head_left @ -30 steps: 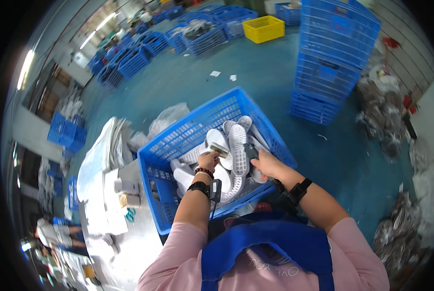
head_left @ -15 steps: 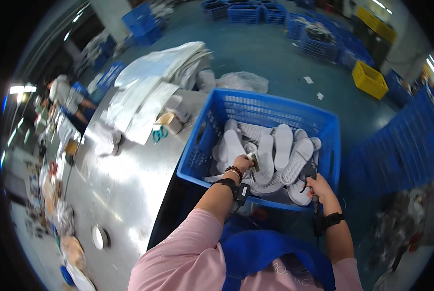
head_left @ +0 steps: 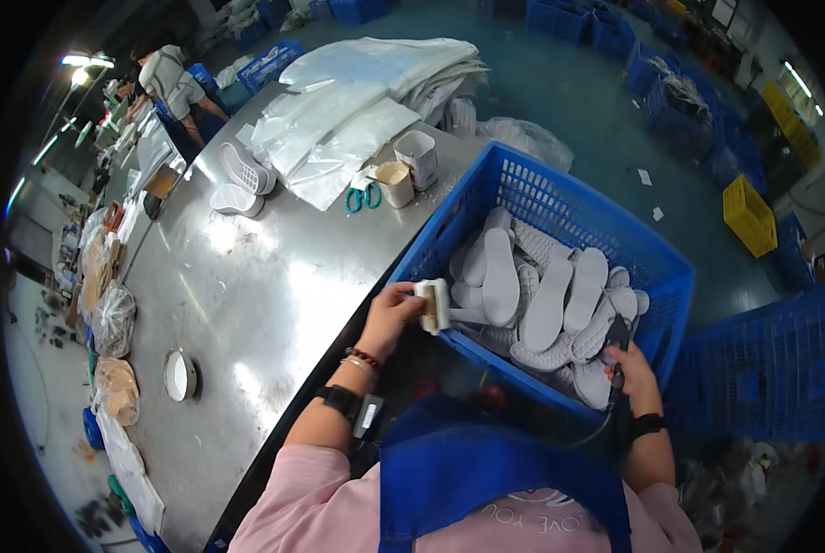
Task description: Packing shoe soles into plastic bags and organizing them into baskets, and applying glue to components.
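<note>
My left hand point(head_left: 394, 315) is closed on a small white block with a brown middle point(head_left: 433, 305), at the near left rim of a blue plastic crate point(head_left: 573, 200); its exact kind is unclear. My right hand point(head_left: 631, 369) grips a black corded hand tool point(head_left: 620, 343) over the crate's near right side, its tip close to the soles. Inside the crate lie many pale grey shoe soles point(head_left: 546, 300), heaped at various angles, some with the patterned tread up and some smooth. Two more soles point(head_left: 244, 170) rest on the metal table to the left.
On the metal table point(head_left: 292, 267) are stacked white sheets point(head_left: 339, 120), teal-handled scissors point(head_left: 363, 198), a beige cup point(head_left: 395, 183), a white cup point(head_left: 416, 158) and a round white-filled dish point(head_left: 180, 375). Blue crates point(head_left: 753, 369) and a yellow crate point(head_left: 749, 216) stand right. Another person point(head_left: 175, 88) bends at the far left.
My left hand has drawn back left from over the soles to the crate's rim, carrying the block. The view has turned left. My right hand keeps hold of the tool.
</note>
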The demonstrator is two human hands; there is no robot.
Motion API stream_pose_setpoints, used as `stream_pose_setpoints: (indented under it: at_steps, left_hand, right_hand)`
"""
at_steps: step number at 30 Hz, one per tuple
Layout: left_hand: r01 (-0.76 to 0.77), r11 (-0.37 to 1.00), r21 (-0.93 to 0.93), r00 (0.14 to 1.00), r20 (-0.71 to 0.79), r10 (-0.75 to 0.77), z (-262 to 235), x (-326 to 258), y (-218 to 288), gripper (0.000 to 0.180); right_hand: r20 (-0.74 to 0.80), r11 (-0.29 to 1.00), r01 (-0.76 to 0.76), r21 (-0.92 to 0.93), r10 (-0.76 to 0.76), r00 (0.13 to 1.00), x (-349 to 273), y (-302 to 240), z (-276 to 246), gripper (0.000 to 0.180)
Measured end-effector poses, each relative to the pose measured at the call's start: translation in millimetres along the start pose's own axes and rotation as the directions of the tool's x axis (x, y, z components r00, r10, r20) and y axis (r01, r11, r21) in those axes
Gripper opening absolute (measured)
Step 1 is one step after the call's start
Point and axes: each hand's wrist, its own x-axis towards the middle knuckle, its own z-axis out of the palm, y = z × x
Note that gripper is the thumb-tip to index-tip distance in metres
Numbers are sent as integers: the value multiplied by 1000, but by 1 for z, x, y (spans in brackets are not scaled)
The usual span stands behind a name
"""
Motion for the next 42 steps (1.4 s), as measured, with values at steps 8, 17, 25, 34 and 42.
stream_pose_setpoints:
  at_steps: [8,17,25,34,42]
  left_hand:
    - [-16,993,-120,989,-148,-2,-53,-18,18,26]
    - [-146,914,-379,884,-464,-51,-85,14,8,38]
    - [-275,905,-324,811,-584,37,-218,48,14,33]
    - [-123,982,140,826,-535,180,-235,18,-1,33]
    - [-168,936,310,837,-457,302,-235,15,13,37]
  right_hand:
    - [280,236,339,-911,-250,927,20,-57,51,32]
    - [426,-68,426,-902,-295,855,83,-107,189,44]
    - [269,-369,260,-892,28,963,45,-125,124,32]
    - [-172,-376,-52,-925,295,940,-59,-115,57,43]
    - [-272,115,-267,-957,-36,962,30,-154,75,38]
